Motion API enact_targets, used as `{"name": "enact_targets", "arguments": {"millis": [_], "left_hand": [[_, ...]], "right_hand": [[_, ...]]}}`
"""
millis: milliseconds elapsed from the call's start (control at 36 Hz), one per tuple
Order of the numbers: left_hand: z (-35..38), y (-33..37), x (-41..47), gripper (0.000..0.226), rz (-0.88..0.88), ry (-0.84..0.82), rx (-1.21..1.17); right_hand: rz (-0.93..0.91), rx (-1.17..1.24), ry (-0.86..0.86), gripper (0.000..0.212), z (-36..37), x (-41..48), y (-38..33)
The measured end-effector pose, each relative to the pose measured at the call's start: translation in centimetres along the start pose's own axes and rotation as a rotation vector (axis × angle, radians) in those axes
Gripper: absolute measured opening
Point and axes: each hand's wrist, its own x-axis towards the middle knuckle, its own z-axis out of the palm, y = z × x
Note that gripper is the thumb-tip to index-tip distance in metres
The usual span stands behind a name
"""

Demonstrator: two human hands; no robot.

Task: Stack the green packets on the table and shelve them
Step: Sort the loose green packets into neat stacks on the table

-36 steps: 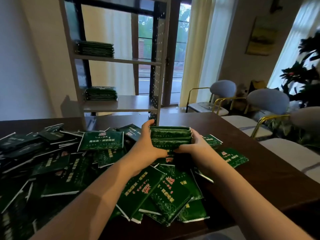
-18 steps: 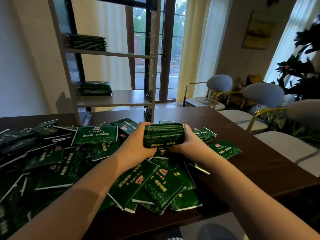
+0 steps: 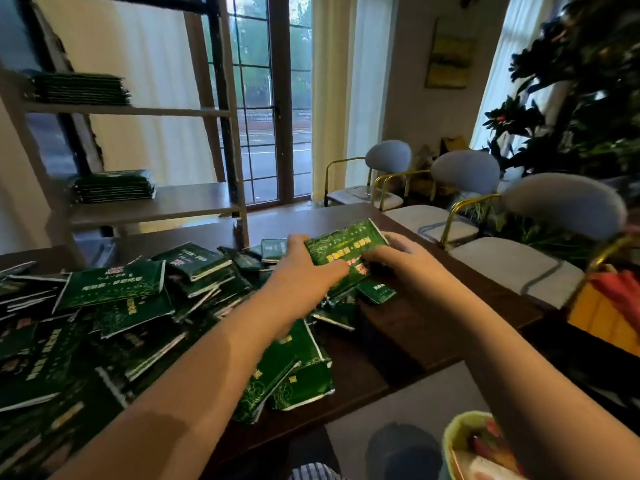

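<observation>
Your left hand (image 3: pixel 304 268) and right hand (image 3: pixel 398 259) grip the tilted stack (image 3: pixel 346 245), fingers curled round its ends, just right of the pile (image 3: pixel 114 306).

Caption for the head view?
Left hand and right hand hold a stack of green packets above the loose pile.

Left hand (image 3: pixel 304 271) hides a corner of the held stack (image 3: pixel 346 245), whose print seems too blurred to read

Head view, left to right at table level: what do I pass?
Loose packets → left hand → stack that both hands grip → right hand → chair seat.
</observation>
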Motion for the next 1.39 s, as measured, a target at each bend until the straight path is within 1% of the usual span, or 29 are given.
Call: {"name": "enact_targets", "arguments": {"millis": [56, 139, 222, 306, 361, 444, 528, 583, 694, 833, 944, 1056, 1167, 1250, 1389], "left_hand": [[3.2, 0.5, 0.6, 0.066, -0.05, -0.043, -0.03], [7.6, 1.2, 0.8, 0.067, -0.065, -0.04, -0.112], [11.8, 1.6, 0.2, 0.077, -0.052, -0.055, -0.128], [15.4, 1.6, -0.4, 0.084, -0.055, -0.171, -0.087], [17.5, 1.6, -0.4, 0.083, -0.07, -0.209, -0.023], [19.2, 1.6, -0.1, 0.079, -0.08, -0.213, 0.078], [20.0, 1.2, 0.5, 0.078, -0.024, -0.184, 0.133], [20.3, 0.8, 0.9, 0.079, 0.029, -0.161, 0.165], [21.0, -0.6, 1.7, 0.077, 0.111, -0.119, 0.213], [22.2, -1.2, 2.9, 0.074, 0.142, -0.096, 0.267], [22.9, -1.5, 3.9, 0.068, 0.181, -0.031, 0.326], [22.9, -1.9, 4.2, 0.07, 0.193, 0.015, 0.304], [23.1, -2.3, 3.8, 0.074, 0.249, 0.002, 0.35], [23.0, -2.3, 3.5, 0.074, 0.25, -0.005, 0.36], [22.6, -2.2, 3.1, 0.076, 0.233, -0.011, 0.332]], "right_hand": [[0.048, 0.003, 0.079, 0.027, -2.7, -0.9, 0.8], [0.12, -0.003, 0.184, 0.031, -6.4, -2.2, 2.0], [0.177, -0.06, 0.316, 0.024, -9.8, -3.4, 3.2], [0.257, -0.206, 0.492, 0.039, -11.8, -4.3, 4.3], [0.297, -0.271, 0.535, 0.04, -12.9, -4.5, 5.2], [0.333, -0.365, 0.55, 0.038, -13.8, -4.5, 6.4], [0.355, -0.41, 0.557, 0.03, -14.2, -4.1, 7.5], [0.368, -0.415, 0.585, 0.029, -14.6, -3.6, 8.5], [0.349, -0.439, 0.652, 0.036, -14.7, -2.7, 9.6], [0.34, -0.383, 0.744, 0.049, -14.6, -1.9, 10.0], [0.329, -0.462, 0.807, 0.052, -14.6, -1.2, 10.2], [0.31, -0.574, 0.88, 0.057, -14.0, -0.8, 10.6], [0.209, -0.694, 0.966, 0.067, -13.3, -0.9, 11.6], [0.171, -0.664, 1.009, 0.071, -13.1, -1.0, 12.0], [0.133, -0.585, 1.055, 0.07, -13.3, -1.1, 12.2]]}}
